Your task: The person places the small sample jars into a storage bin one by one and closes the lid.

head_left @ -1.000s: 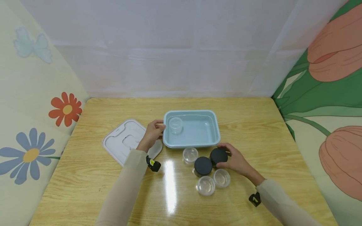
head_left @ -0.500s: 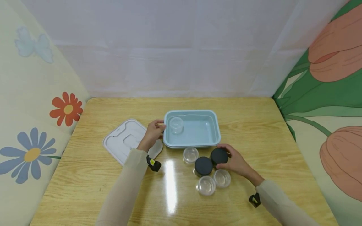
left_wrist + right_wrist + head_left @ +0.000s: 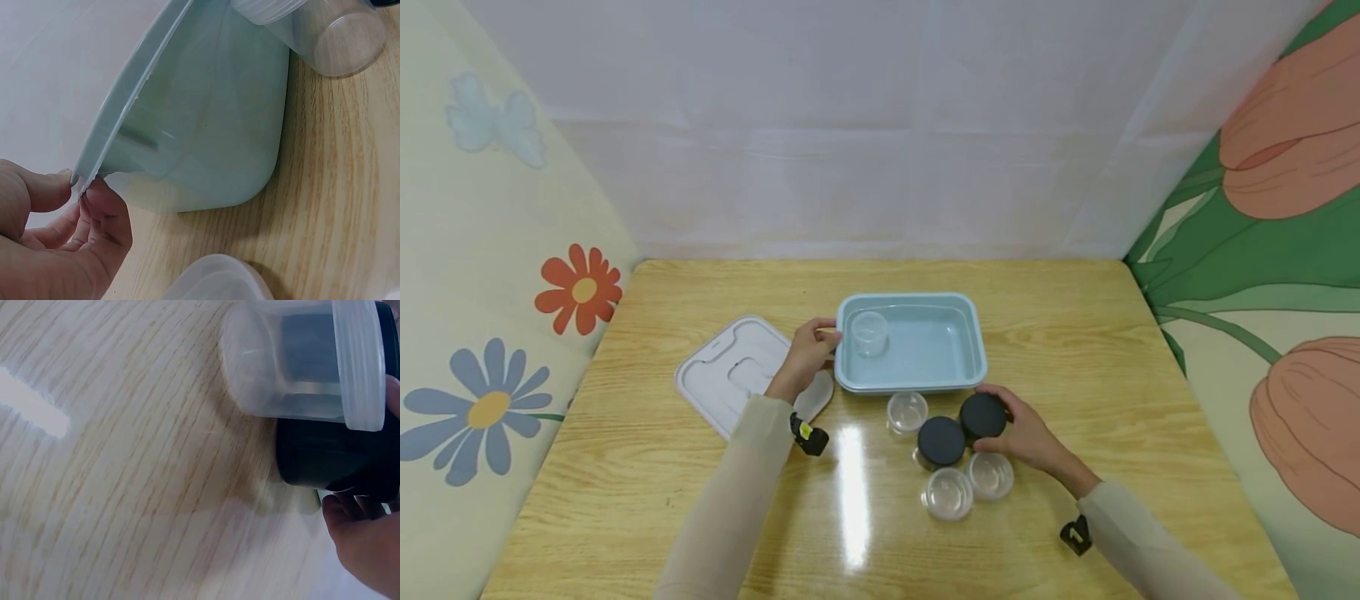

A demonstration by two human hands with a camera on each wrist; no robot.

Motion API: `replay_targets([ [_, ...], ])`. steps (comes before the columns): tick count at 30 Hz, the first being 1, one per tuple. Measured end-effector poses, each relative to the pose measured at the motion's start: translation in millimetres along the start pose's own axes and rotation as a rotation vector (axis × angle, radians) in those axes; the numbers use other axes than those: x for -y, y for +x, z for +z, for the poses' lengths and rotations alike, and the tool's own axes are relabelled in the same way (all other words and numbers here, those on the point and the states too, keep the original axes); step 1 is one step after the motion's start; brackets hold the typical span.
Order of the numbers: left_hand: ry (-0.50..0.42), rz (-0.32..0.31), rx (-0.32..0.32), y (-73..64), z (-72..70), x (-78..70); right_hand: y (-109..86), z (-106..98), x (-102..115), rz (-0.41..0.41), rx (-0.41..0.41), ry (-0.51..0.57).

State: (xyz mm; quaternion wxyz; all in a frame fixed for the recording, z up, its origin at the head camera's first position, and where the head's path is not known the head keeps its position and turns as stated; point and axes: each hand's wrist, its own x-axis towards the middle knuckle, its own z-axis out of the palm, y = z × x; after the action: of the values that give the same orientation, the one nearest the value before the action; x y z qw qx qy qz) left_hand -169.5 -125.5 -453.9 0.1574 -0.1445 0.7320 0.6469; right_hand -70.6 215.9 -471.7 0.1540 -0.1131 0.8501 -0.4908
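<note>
A light blue plastic bin (image 3: 936,358) stands mid-table, with one clear lidded cup (image 3: 869,333) in its left end. My left hand (image 3: 805,357) pinches the bin's left rim between thumb and fingers, close up in the left wrist view at the rim (image 3: 94,150). Just in front of the bin's right corner, my right hand (image 3: 1026,429) holds a round black jar (image 3: 982,415), fingers and thumb on opposite sides. The jar body (image 3: 331,453) is dark in the right wrist view, partly behind a clear cup (image 3: 275,362). Touching or close on its left is another black-lidded jar (image 3: 942,440).
Clear cups stand around the jars: one (image 3: 907,412) at the bin's front, two nearer me, a left cup (image 3: 949,493) and a right cup (image 3: 991,475). A white lid (image 3: 730,358) lies left of the bin, partly under my left forearm. A white curtain hangs behind the table.
</note>
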Motion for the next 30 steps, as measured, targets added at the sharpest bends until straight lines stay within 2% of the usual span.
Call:
replay_targets([
  [10, 0.001, 0.006, 0.0, -1.9, 0.7, 0.3, -1.2, -1, 2, 0.02, -0.005, -0.003],
  [20, 0.008, 0.009, 0.005, -2.6, -0.5, -2.8, -1.6, -10, 10, 0.021, -0.024, -0.041],
  [30, 0.019, -0.001, -0.007, -1.9, 0.0, -2.2, -5.2, -20, 15, 0.019, -0.012, -0.034],
])
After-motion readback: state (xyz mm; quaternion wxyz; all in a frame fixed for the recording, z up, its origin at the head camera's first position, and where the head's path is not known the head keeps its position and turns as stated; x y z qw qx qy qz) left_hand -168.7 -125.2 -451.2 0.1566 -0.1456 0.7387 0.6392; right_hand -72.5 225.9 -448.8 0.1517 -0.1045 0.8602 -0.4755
